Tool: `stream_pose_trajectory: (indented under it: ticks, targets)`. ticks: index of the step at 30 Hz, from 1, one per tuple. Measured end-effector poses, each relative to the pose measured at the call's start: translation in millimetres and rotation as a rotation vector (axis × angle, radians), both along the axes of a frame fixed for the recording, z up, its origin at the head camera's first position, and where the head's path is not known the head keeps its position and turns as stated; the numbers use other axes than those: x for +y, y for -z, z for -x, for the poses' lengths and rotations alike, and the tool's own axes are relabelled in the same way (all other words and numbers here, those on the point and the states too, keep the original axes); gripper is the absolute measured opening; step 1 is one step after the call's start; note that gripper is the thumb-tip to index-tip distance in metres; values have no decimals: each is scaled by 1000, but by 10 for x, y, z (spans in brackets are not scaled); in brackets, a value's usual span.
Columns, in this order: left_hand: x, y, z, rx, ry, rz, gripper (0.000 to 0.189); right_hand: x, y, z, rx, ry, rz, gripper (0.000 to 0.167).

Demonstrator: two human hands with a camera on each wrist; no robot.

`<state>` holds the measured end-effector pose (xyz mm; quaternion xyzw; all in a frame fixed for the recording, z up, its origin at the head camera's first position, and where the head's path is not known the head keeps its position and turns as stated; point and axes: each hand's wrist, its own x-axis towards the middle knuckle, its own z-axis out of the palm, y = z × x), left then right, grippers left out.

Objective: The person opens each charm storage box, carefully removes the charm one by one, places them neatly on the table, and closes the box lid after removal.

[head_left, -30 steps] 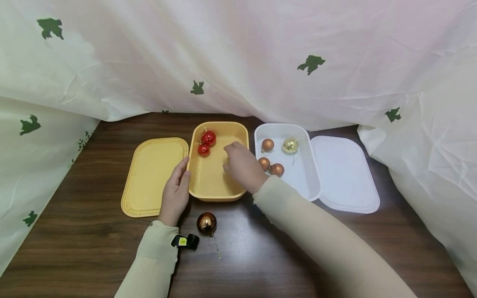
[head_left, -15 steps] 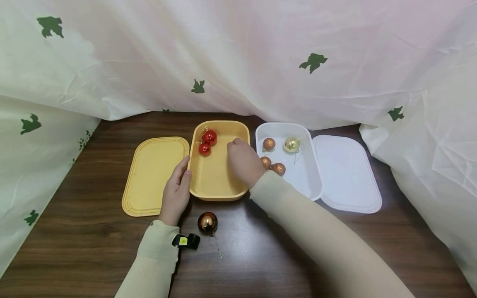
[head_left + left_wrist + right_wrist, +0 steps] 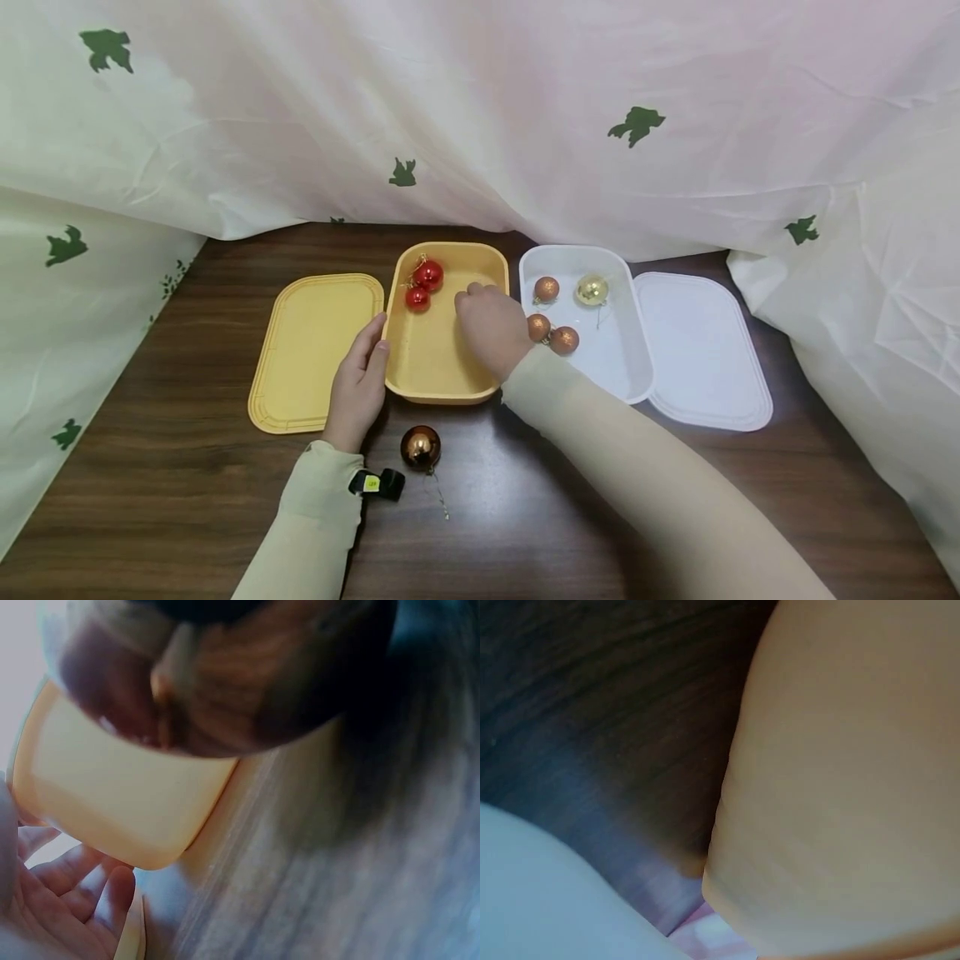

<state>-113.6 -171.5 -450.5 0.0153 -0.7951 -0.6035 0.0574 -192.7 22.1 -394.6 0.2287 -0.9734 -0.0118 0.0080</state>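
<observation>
In the head view my right hand (image 3: 491, 329) reaches over the right wall into the yellow box (image 3: 442, 390). Its back faces up and its fingers bend down out of sight, so I cannot tell what they hold. Two shiny red Christmas baubles (image 3: 428, 276) lie at the box's back left. My left hand (image 3: 360, 379) rests along the left wall, fingers extended. The left wrist view has those fingers (image 3: 79, 870) loosely spread beside the box (image 3: 127, 780). A shiny brown bauble (image 3: 421, 448) lies in front of the box; it looms large in the left wrist view.
Right of the yellow box stands a white box (image 3: 641, 358) with several copper baubles (image 3: 564, 340) and a pale gold one (image 3: 592, 290). A yellow lid (image 3: 318, 350) lies left, a white lid (image 3: 705, 350) right. A bird-patterned cloth (image 3: 480, 117) hangs behind the wooden table (image 3: 187, 433).
My right hand has turned and lowered slightly inside the yellow box, hiding its fingertips and the small gold bit seen beside them earlier. The left hand stays at the wall.
</observation>
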Motion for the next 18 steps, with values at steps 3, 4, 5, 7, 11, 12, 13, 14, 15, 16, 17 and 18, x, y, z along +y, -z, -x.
stream_pose_trajectory:
  ticks: [3,4,5,7,11,12,13,14,15,16,17,18]
  targets:
    - [2,-11,-4,-2,-3,0,46,1,11,0,-1,3,8,21]
    - [2,-10,-4,-3,-3,-1,46,3,12,0,0,2,9,21]
    - [2,-10,-4,-5,-3,-1,46,5,11,1,0,1,10,21]
    - [3,-6,-2,-9,-3,-2,46,9,9,0,-3,-1,14,22]
    - [6,-1,-1,-11,5,-1,46,14,-9,-10,-18,8,21,22]
    - [7,0,0,-9,7,1,46,15,-17,-14,-22,10,26,22]
    - [7,0,0,-8,8,4,46,15,-24,-16,-26,13,33,22]
    - [6,0,-1,-7,8,7,46,15,-33,-19,-31,14,42,22]
    - [4,0,-1,-6,7,10,46,14,-42,-23,-34,13,52,22]
    - [3,0,0,-6,6,14,46,14,-54,-27,-39,13,70,21]
    - [2,-1,0,-6,4,17,46,15,-66,-33,-47,14,96,20]
    - [0,-1,-1,-8,3,18,46,15,-82,-40,-57,17,129,19]
